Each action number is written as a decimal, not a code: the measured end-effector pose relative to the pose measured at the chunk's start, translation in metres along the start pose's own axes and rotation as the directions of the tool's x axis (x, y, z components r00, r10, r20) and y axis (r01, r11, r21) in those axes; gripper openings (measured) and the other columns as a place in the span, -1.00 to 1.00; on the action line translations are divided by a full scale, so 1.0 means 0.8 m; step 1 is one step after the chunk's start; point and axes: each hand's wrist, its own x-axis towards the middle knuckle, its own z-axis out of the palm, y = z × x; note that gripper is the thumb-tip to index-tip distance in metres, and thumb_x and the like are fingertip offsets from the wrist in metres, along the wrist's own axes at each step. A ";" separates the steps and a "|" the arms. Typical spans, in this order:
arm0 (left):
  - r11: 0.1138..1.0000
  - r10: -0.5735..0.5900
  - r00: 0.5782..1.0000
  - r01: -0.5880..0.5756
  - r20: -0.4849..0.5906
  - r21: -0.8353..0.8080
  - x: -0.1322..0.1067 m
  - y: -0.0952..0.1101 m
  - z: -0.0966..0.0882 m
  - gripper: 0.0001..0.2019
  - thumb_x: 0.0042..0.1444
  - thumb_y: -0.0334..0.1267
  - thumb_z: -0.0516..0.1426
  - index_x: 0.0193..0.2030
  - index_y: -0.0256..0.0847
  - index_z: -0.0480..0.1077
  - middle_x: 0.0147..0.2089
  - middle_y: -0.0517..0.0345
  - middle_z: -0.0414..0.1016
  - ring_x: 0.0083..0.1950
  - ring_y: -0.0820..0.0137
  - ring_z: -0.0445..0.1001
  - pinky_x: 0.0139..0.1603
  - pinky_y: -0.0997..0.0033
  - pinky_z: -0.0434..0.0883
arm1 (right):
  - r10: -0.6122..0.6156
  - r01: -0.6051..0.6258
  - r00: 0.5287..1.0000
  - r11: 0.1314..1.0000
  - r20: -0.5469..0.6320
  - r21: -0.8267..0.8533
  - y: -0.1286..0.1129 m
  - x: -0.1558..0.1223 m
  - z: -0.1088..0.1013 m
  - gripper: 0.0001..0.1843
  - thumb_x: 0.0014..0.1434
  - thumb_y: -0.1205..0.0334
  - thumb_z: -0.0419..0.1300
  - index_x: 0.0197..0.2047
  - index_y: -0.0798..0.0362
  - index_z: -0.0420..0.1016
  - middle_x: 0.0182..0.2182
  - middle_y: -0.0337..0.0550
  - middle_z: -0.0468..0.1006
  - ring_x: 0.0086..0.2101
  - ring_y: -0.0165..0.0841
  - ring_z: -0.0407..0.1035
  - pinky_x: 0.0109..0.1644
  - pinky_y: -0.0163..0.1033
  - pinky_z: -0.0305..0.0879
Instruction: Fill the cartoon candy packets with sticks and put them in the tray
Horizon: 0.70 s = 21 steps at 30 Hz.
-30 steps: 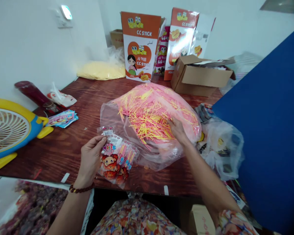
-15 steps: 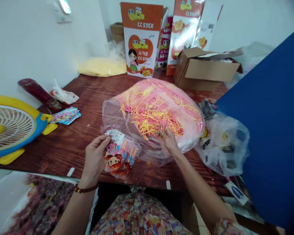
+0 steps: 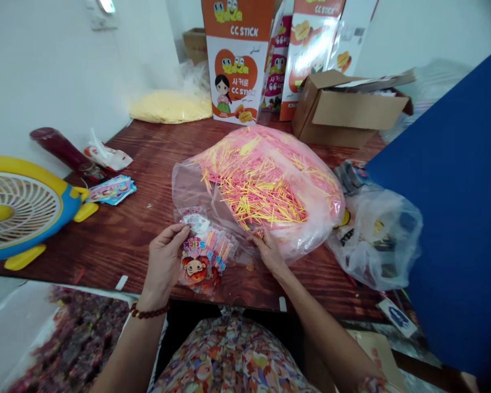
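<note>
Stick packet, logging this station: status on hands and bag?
Left hand grips stick packet. Right hand at mouth of big bag, fingers pinched on sticks. Nothing between hands.

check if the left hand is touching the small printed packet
Touching. The head view shows the left hand with thumb and fingers closed on the left edge of the small printed packet, holding it above the table edge.

Small packing workroom: candy-stick cartons [image 3: 237,60] on wooden table [image 3: 147,169].
</note>
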 end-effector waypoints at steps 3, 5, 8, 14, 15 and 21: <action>1.000 -0.005 1.000 0.005 0.004 -0.008 0.000 -0.001 0.001 -0.74 -0.25 -0.26 0.45 -0.37 -0.25 0.59 -0.40 0.22 0.58 -0.37 0.53 0.48 -0.29 0.56 0.43 | -0.002 0.001 1.000 0.999 0.008 0.032 -0.003 -0.002 -0.003 -0.84 0.20 0.12 0.14 -0.18 -0.03 0.31 -0.28 -0.22 0.54 -0.20 -0.28 0.44 -0.02 -0.15 0.31; 1.000 -0.011 1.000 0.011 0.011 -0.014 -0.001 -0.002 0.004 -0.74 -0.25 -0.26 0.45 -0.37 -0.25 0.59 -0.40 0.22 0.58 -0.38 0.53 0.48 -0.30 0.57 0.42 | 0.001 0.000 1.000 1.000 0.012 -0.015 -0.001 -0.002 -0.004 -0.80 0.18 0.12 0.16 -0.15 -0.01 0.36 -0.26 -0.19 0.54 -0.19 -0.27 0.45 -0.02 -0.14 0.31; 0.999 -0.041 0.999 0.042 0.018 -0.022 -0.003 -0.003 0.008 -0.72 -0.27 -0.26 0.46 -0.36 -0.24 0.58 -0.41 0.24 0.57 -0.39 0.54 0.48 -0.33 0.58 0.42 | -0.014 0.015 1.000 0.998 0.014 -0.059 0.004 -0.001 -0.001 -0.82 0.21 0.11 0.12 -0.17 0.00 0.42 -0.28 -0.19 0.55 -0.21 -0.27 0.45 -0.03 -0.13 0.31; 0.997 -0.075 0.997 0.075 0.010 -0.023 -0.004 -0.003 0.009 -0.69 -0.30 -0.28 0.47 -0.36 -0.23 0.57 -0.39 0.25 0.58 -0.40 0.53 0.48 -0.35 0.57 0.42 | -0.079 0.079 0.997 0.995 0.004 -0.057 -0.021 -0.009 -0.004 -0.80 0.27 0.07 0.07 -0.21 -0.02 0.43 -0.41 -0.23 0.52 -0.34 -0.30 0.42 -0.17 -0.19 0.33; 0.996 -0.080 0.997 0.081 0.009 -0.022 -0.004 -0.003 0.009 -0.69 -0.31 -0.28 0.47 -0.36 -0.23 0.57 -0.40 0.25 0.58 -0.40 0.54 0.48 -0.35 0.57 0.42 | -0.106 0.107 0.994 0.989 0.017 -0.099 -0.030 -0.008 -0.011 -0.79 0.30 0.06 0.05 -0.19 -0.02 0.43 -0.40 -0.23 0.52 -0.34 -0.30 0.42 -0.18 -0.20 0.33; 0.995 -0.092 0.995 0.093 0.028 -0.026 -0.004 -0.004 0.011 -0.68 -0.33 -0.28 0.48 -0.37 -0.24 0.58 -0.39 0.23 0.59 -0.38 0.55 0.49 -0.33 0.59 0.43 | -0.329 0.391 0.917 0.632 0.225 -0.669 -0.071 0.047 -0.093 -0.76 0.33 0.31 0.00 -0.05 0.03 0.45 -0.22 -0.05 0.50 -0.20 -0.25 0.37 -0.14 -0.20 0.27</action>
